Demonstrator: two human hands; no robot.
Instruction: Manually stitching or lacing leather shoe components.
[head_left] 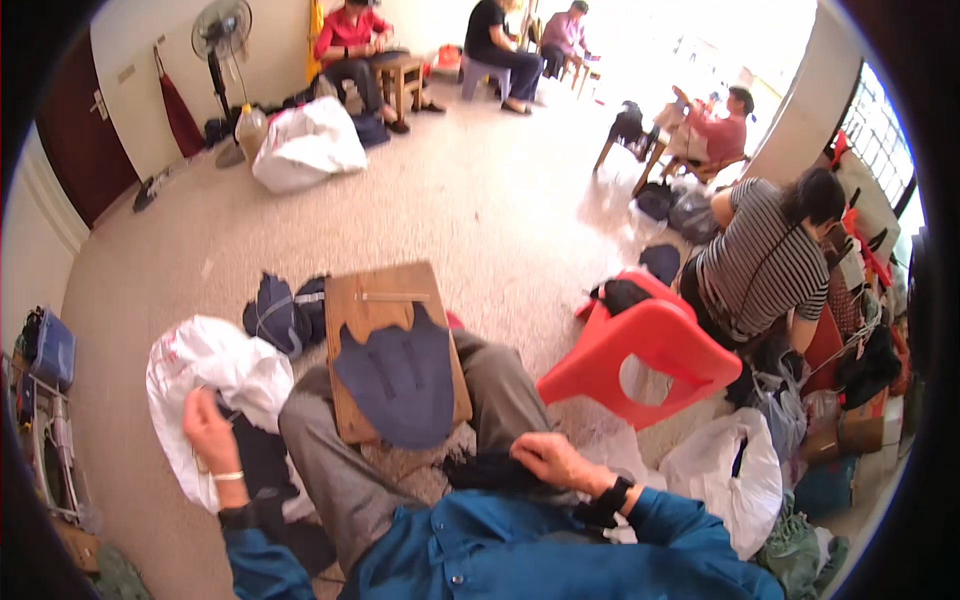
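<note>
As the navy panel (pixel 400 375) lies lengthwise on the board (pixel 375 280), our right hand (pixel 550 459), board-right, is nearer than our left hand (pixel 209 435); fingers half-curled, holds indiscernible.

Left hand (pixel 212 438) blurred; whether anything is pinched in its fingers cannot be told. Right hand (pixel 552 461) laid at black cloth (pixel 490 470); grip partly hidden, the cloth's shape lost in dark folds. Middle of wooden board (pixel 382 283) covered by dark blue piece (pixel 398 390). Contents of right-hand white bag (pixel 705 478) mostly concealed by its walls. Hands of person in striped top (pixel 765 262) obscured among the bags. Head of person in red top (pixel 342 35) cut by the upper edge; handwork there too small to be identified. Green cloth (pixel 788 545) cropped by the dark rim.
</note>
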